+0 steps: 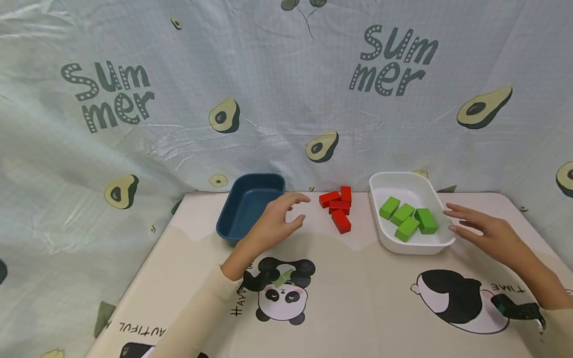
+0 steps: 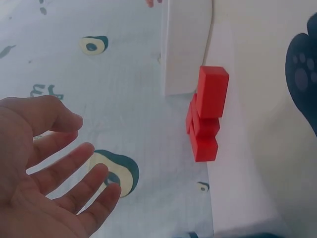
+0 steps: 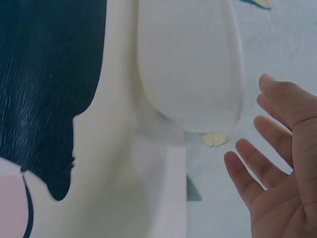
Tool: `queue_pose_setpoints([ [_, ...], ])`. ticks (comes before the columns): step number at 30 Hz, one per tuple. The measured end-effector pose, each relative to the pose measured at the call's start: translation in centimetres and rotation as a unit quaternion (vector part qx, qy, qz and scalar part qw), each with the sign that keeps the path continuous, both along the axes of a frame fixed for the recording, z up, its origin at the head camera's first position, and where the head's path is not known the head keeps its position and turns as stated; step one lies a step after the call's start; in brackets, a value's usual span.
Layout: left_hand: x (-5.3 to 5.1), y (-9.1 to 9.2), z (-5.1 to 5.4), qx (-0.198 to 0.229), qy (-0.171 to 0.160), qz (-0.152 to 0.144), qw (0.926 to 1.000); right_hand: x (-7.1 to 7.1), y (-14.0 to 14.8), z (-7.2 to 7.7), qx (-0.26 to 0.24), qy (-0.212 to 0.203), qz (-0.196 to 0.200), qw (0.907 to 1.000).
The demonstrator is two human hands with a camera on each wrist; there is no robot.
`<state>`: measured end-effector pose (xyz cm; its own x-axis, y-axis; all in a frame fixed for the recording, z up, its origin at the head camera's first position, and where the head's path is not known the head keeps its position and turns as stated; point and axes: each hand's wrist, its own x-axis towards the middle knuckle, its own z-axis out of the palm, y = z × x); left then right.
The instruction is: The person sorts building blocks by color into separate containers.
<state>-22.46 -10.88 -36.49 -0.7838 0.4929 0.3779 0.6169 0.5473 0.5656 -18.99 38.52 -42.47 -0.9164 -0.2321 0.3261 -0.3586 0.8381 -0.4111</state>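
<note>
Table [image 1: 367,283] bears a white tub [image 1: 416,247] at one o'clock, a blue tub [image 1: 246,209] at eleven. Left hand [image 1: 276,220] and right hand [image 1: 490,233] hang relaxed, grasping nothing. Green blocks [image 1: 402,215] lie in the white tub; red blocks [image 1: 340,205] cluster at twelve, where pinching an outer one should disturb neighbours least.

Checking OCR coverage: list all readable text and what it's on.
"Summer": twice, backdrop cloth
"TIME": table cover, right side
"AUTIFUL": table cover, near left; partial word
Sideways letters beside panda print: partly covered, not fully readable
Faint marks, backdrop cloth: too small to read
Red blocks, green blocks, blue container, white container: no text visible
</note>
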Motion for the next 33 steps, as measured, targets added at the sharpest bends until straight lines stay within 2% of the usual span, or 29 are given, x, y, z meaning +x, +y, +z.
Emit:
queue_pose_setpoints([
  [8,0.3,-1.9,-0.3,0.004,0.009,0.019,0.9998,0.5,-1.9,1.1,0.005,0.055,0.045,0.9975],
  [11,0.4,-2.9,-0.5,0.010,0.015,0.023,0.9996,0.6,-2.7,1.4,0.012,0.065,0.049,0.9966],
  [20,0.7,-6.1,-0.8,0.024,0.019,0.049,0.9983,1.0,-4.9,2.3,0.022,0.079,0.078,0.9936],
  [28,1.2,-10.0,-1.7,0.010,0.042,0.071,0.9965,1.3,-7.5,3.2,0.021,0.080,0.113,0.9902],
  [33,1.7,-12.4,-2.0,-0.003,0.040,0.106,0.9936,0.9,-9.0,3.8,0.008,0.076,0.135,0.9879],
])
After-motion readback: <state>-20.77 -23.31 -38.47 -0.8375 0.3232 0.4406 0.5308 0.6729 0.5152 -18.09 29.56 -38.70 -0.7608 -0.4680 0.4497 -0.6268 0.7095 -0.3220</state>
